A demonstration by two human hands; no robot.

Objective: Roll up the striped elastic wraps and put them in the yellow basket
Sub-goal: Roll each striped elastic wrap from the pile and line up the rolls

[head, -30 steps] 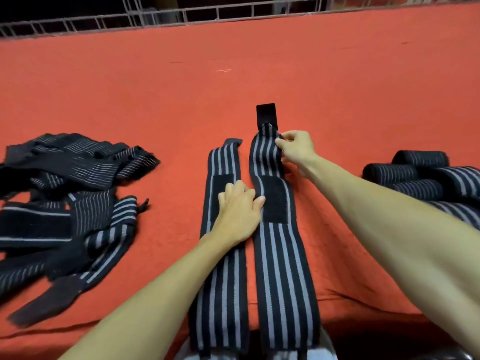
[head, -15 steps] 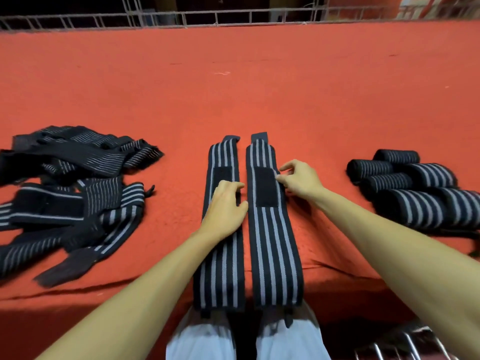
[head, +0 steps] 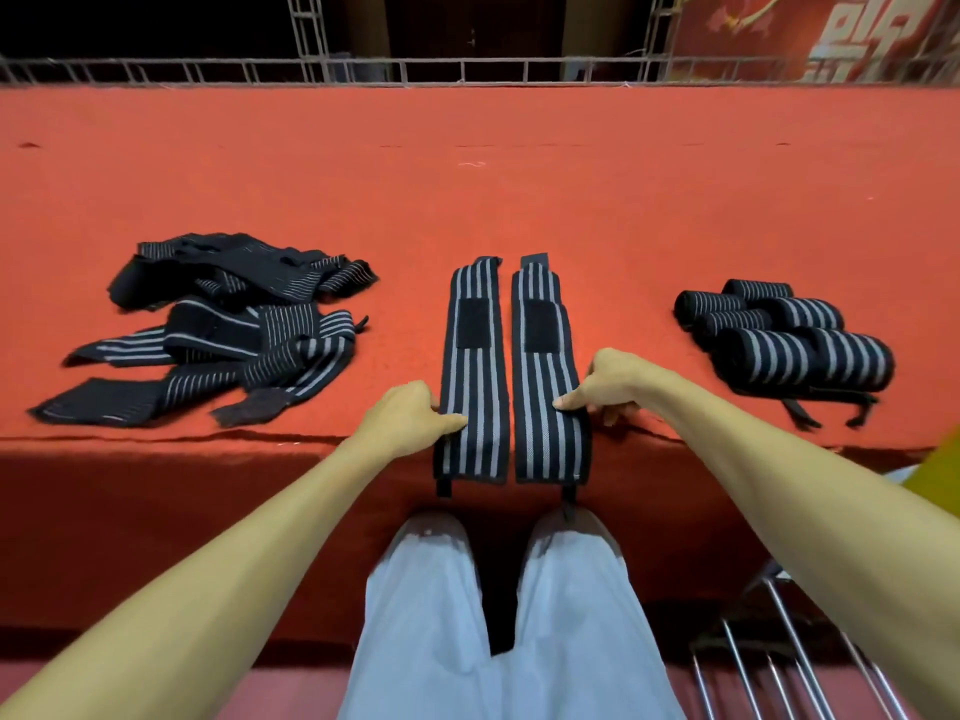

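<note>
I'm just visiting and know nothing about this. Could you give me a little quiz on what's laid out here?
1. How many flat wraps lie between the left hand and the right hand?
2. True or false: the rolled wraps sit inside a basket.
3. The loose pile lies: A) left of the left hand; B) right of the rolled wraps; C) on the person's lap.
Key: 1 two; 2 false, they lie on the red table; 3 A.
</note>
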